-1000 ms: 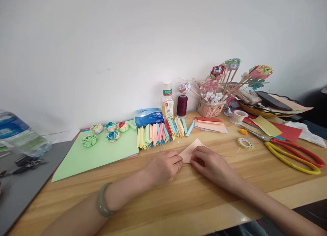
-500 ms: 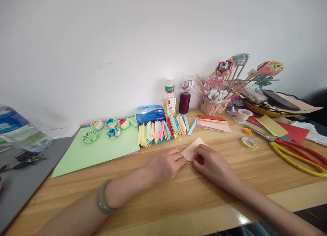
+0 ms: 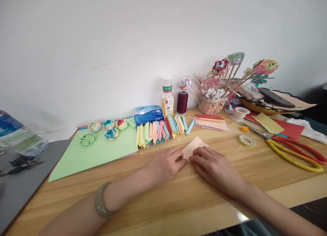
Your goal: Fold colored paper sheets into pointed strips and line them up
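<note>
A small peach sheet of paper lies on the wooden table between my hands, its lower edge partly covered by my fingers. My left hand, with a ring on one finger and a green bangle on the wrist, has its fingers curled and pinching the paper's left corner. At the lower right edge, my right hand presses the same paper with bent fingers and thumb close together. Just behind stands a row of folded coloured paper pieces, and a stack of cut paper lies to its right.
Large scissors, a tape roll and a white spool lie on the right. Paper flowers rest on green sheets at the left. A bottle, purple thread and a flower basket stand along the wall.
My right fingers have shifted slightly along the paper's lower edge and lie flatter. My left hand stays at the left corner. The camera view has swayed a little.
</note>
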{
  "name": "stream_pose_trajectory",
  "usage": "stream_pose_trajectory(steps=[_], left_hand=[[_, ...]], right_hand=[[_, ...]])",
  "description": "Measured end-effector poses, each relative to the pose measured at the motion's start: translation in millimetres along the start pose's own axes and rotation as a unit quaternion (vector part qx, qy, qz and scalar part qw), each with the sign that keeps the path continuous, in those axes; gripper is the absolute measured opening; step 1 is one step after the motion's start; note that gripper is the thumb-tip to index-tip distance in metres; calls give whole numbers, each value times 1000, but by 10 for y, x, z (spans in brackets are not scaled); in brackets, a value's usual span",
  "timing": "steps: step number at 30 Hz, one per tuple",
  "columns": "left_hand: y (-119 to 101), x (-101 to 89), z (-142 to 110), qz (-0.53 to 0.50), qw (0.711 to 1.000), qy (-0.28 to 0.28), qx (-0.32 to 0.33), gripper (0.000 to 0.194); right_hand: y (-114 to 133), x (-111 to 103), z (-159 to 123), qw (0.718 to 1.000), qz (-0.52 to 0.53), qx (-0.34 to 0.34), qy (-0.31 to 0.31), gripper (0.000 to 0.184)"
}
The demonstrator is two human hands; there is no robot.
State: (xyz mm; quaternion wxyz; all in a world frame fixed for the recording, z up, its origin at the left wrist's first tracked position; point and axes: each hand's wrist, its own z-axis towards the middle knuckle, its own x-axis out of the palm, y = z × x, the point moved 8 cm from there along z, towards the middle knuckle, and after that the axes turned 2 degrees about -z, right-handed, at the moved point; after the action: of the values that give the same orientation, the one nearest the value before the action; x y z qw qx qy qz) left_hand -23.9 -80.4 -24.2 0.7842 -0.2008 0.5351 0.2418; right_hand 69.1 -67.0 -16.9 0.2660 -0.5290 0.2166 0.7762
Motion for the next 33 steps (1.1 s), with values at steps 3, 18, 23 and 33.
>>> stream_pose_trajectory(steps=[3, 18, 23, 33], left_hand=[[14, -1, -8, 1, 1000, 1, 0, 36], [88, -50, -20, 17, 999, -30, -32, 26], [18, -61, -50, -79, 996, -37, -34, 28], [65, 44, -85, -24, 1000, -4, -4, 29]], right_hand=[[58, -37, -40, 999, -2, -49, 8, 27], [318, -58, -169, 988, 109, -12, 108, 36], [418, -67, -143, 983, 138, -15, 120, 43], [-135, -46, -119, 968, 212, 117, 69, 25]])
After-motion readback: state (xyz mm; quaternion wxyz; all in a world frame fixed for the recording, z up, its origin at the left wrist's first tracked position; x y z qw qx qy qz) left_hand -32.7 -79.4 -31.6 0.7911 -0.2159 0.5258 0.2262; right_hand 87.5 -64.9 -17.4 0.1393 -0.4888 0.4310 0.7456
